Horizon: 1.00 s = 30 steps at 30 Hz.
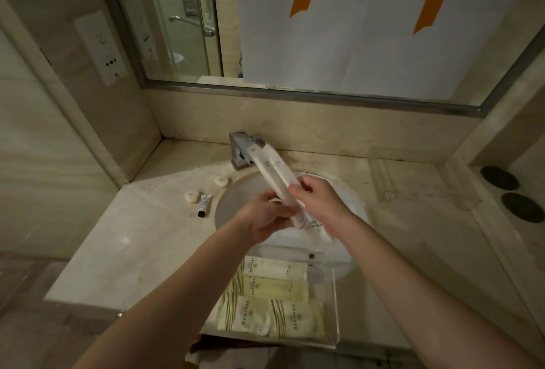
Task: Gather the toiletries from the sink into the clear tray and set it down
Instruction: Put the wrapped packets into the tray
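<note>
Sink (236,206), both hands (267,218) gripping long packets (275,175)

Print on the tray's sachets (267,290) too small to read

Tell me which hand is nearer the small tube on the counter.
Left. The left hand is just right of the small tube; the right hand lies farther right, over the basin.

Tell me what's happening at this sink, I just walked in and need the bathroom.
A person is tidying hotel toiletries. Both hands, left hand and right hand, hold long wrapped packets over the basin. The clear tray at the counter's front edge already holds pale sachets. Two round soaps and a small tube remain on the counter.
</note>
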Each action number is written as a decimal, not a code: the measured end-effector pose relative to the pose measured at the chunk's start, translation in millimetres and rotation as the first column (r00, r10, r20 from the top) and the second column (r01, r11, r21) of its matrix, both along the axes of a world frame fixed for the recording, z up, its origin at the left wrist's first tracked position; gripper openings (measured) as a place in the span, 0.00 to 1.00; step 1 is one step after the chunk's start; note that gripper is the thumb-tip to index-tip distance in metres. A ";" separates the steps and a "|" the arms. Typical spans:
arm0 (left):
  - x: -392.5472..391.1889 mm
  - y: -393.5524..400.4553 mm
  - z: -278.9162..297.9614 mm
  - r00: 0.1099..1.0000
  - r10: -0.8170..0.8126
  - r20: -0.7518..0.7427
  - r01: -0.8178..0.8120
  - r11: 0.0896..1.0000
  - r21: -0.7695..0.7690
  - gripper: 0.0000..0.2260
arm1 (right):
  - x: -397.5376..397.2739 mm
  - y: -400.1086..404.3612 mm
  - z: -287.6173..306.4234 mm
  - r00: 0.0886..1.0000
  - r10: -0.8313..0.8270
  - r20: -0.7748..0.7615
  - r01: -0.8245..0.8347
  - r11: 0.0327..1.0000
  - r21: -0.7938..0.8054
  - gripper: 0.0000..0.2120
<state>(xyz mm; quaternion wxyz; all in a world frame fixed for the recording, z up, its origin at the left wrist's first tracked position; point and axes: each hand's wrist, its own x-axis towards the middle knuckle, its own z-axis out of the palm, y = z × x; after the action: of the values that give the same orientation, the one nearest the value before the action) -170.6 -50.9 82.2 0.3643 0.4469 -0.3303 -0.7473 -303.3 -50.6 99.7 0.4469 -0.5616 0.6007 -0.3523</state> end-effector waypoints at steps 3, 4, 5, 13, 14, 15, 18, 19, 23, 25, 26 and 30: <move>-1.4 5.0 -6.9 0.996 0.041 0.080 -0.038 0.999 -0.039 0.13 | 5.8 -0.4 -4.8 0.993 0.081 -0.087 -0.082 0.997 -0.003 0.08; -0.5 6.5 -10.1 0.991 0.042 0.129 -0.035 0.998 -0.054 0.12 | 6.3 -0.7 -7.3 0.988 0.104 -0.117 -0.105 0.995 -0.002 0.08; 0.0 8.6 -12.4 0.985 0.037 0.166 -0.026 0.997 -0.066 0.12 | 6.6 -0.8 -9.7 0.981 0.126 -0.146 -0.126 0.992 0.004 0.08; 42.8 14.4 -24.0 0.968 -0.137 0.209 0.127 0.990 0.060 0.17 | 4.7 4.3 -42.5 0.901 0.263 -0.345 -0.253 0.965 0.073 0.05; 53.7 14.6 -27.6 0.969 -0.103 0.225 0.089 0.993 0.073 0.18 | 3.3 6.2 -49.2 0.882 0.308 -0.356 -0.283 0.951 0.122 0.04; 63.0 15.9 -31.5 0.970 -0.059 0.236 0.039 0.995 0.092 0.19 | 2.4 9.1 -55.8 0.856 0.363 -0.368 -0.320 0.931 0.175 0.05; 80.1 23.0 -46.0 0.895 -0.018 0.445 -0.015 0.998 0.069 0.18 | 4.8 19.3 -77.4 0.770 0.503 -0.392 -0.397 0.859 0.323 0.09; 81.7 26.5 -52.4 0.844 -0.040 0.535 0.017 0.999 0.048 0.16 | 6.5 23.3 -84.8 0.760 0.524 -0.384 -0.402 0.844 0.355 0.06; 77.9 39.5 -79.5 0.494 -0.109 0.863 0.202 0.979 0.008 0.15 | 14.3 35.7 -107.9 0.727 0.572 -0.379 -0.419 0.808 0.415 0.06; 76.1 44.8 -88.4 0.346 -0.120 0.931 0.278 0.960 0.020 0.15 | 15.9 39.5 -115.5 0.719 0.577 -0.388 -0.412 0.803 0.430 0.04; 75.5 46.8 -91.9 0.290 -0.120 0.949 0.310 0.950 0.025 0.15 | 15.6 39.9 -118.8 0.714 0.573 -0.402 -0.405 0.807 0.431 0.05; 72.7 50.7 -99.9 0.108 -0.072 0.991 0.454 0.891 0.015 0.15 | 12.4 37.7 -121.3 0.677 0.570 -0.466 -0.409 0.817 0.406 0.10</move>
<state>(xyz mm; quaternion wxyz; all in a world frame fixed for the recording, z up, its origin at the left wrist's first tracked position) -97.9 -0.2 -17.7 -0.0150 0.6929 -0.6666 -0.2745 -290.9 -12.9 -21.7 0.3971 -0.7154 0.5728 0.0502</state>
